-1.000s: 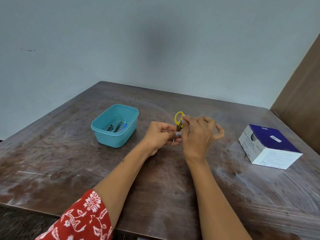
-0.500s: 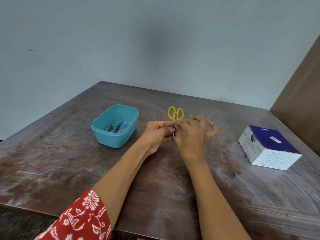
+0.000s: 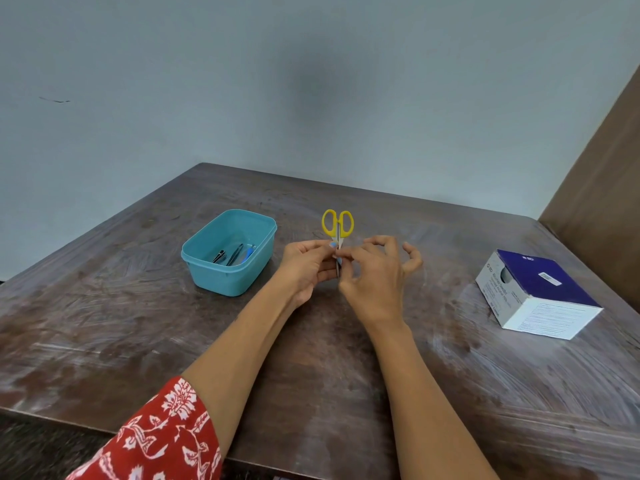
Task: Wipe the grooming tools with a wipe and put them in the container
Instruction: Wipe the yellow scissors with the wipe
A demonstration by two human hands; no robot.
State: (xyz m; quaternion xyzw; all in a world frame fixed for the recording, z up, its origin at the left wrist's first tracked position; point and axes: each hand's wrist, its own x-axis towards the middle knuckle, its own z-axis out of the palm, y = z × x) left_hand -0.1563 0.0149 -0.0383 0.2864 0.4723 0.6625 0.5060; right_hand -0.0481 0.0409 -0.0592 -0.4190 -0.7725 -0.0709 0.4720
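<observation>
Small scissors [image 3: 338,226], bright yellow loop handles up, thin metal blades down and together, held upright above counter [image 3: 138,334]. Left hand [image 3: 306,266] fingers pinch blades; right hand [image 3: 375,275] pinches there too, other fingers spread. Teal container [image 3: 207,275] just left, few tools inside.

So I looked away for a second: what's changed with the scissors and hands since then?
The scissors turned from tilted to upright, handles up, both loops now facing the camera. The left hand still pinches the blades; the right hand slid lower along them, fingers spread. The container, the tools in it and the box stayed put.
</observation>
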